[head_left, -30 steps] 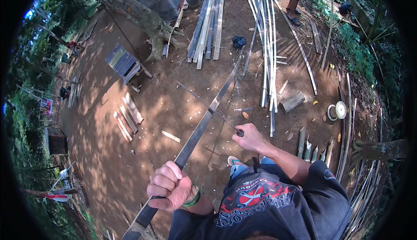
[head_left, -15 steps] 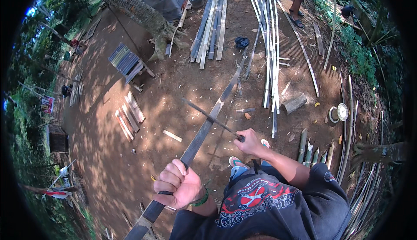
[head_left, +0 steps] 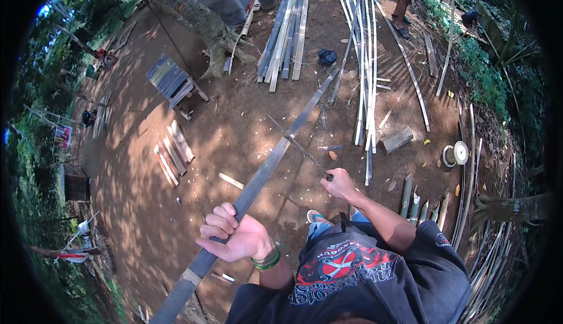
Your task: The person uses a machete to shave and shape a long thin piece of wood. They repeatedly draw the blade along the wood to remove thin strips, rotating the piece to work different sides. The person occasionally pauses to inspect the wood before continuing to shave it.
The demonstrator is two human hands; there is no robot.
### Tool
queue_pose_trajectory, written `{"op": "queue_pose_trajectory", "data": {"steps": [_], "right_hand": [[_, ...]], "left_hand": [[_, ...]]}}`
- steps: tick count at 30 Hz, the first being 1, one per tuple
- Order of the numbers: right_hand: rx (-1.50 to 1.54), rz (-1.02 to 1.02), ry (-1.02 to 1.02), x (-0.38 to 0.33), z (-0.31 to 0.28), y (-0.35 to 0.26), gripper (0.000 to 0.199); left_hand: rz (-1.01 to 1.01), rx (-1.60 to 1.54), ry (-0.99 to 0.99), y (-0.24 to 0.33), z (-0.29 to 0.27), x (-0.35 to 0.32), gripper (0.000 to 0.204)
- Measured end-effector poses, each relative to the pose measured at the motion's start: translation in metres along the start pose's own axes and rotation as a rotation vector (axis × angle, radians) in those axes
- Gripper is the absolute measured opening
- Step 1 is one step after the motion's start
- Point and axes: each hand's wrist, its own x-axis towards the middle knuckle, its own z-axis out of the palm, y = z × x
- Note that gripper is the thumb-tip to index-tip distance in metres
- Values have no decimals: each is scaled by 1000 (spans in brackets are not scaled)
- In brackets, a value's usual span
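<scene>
My left hand [head_left: 239,233], with a green band at its wrist, is closed around a long dark split-bamboo slat [head_left: 263,174]. The slat runs slantwise from the lower left up toward the middle of the yard. In my right hand [head_left: 341,185] is the handle of a machete [head_left: 308,155], held to the right of the slat. Its narrow blade crosses the slat near a pale node, well beyond my left fingers. Whether the edge bites into the bamboo cannot be made out.
Bundles of bamboo strips [head_left: 366,72] and slats [head_left: 285,36] lie ahead. Short pieces [head_left: 175,151] rest at left, near a low slatted stand [head_left: 171,80]. A log [head_left: 396,140] and cut bamboo stubs [head_left: 407,195] are at right. Another person's feet [head_left: 401,26] stand at far right, a tree trunk [head_left: 182,10] far left.
The machete has turned to a steeper slant across the slat, its tip now farther up and right. My left hand and the slat have shifted slightly upward and left.
</scene>
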Motion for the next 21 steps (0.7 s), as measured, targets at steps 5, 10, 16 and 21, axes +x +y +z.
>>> {"op": "queue_pose_trajectory", "data": {"steps": [5,10,16,21], "right_hand": [[-143,-327,-106,-31,-4,-51,21],[-229,-134,64,13,6,-9,23],[-171,-345,-46,-28,13,-53,22],[-269,-308,68,2,20,-10,21]], "left_hand": [[-34,0,99,2,-6,2,50],[-3,80,147,6,-3,-2,51],[9,135,373,12,-6,1,45],[-14,177,321,24,-4,-8,35]]}}
